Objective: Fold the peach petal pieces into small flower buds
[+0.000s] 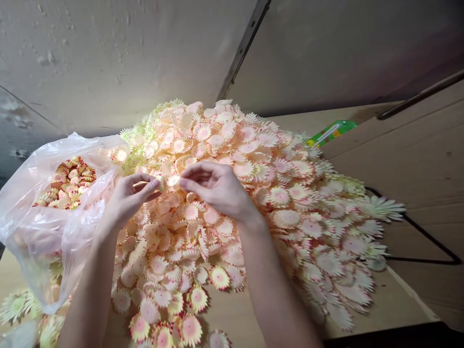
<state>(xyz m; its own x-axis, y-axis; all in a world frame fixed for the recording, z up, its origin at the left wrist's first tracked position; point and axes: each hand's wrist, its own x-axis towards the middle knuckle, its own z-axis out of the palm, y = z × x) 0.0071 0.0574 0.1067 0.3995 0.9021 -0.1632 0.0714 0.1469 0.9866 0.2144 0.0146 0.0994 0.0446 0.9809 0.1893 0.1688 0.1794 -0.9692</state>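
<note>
My left hand (136, 193) pinches a small pale artificial flower piece (161, 182) between thumb and fingertips, above a large heap of such pieces (206, 232). Just to its right, my right hand (217, 186) has its thumb and index finger drawn together beside a brightly lit spot; what they hold, if anything, I cannot make out. The heaped pieces are round, pale pink and cream with fringed edges, many tipped red. Left of my left hand lies a translucent plastic bag (76, 232), its mouth showing smaller curled flower pieces (68, 183) inside.
A wooden table (228, 309) carries the heap, with a metal-seamed wall (145, 63) behind. A green packet (331, 133) lies at the back right. Cardboard (409, 159) stands on the right, near a bent black rod (431, 237). Larger fringed pieces (18, 304) lie at lower left.
</note>
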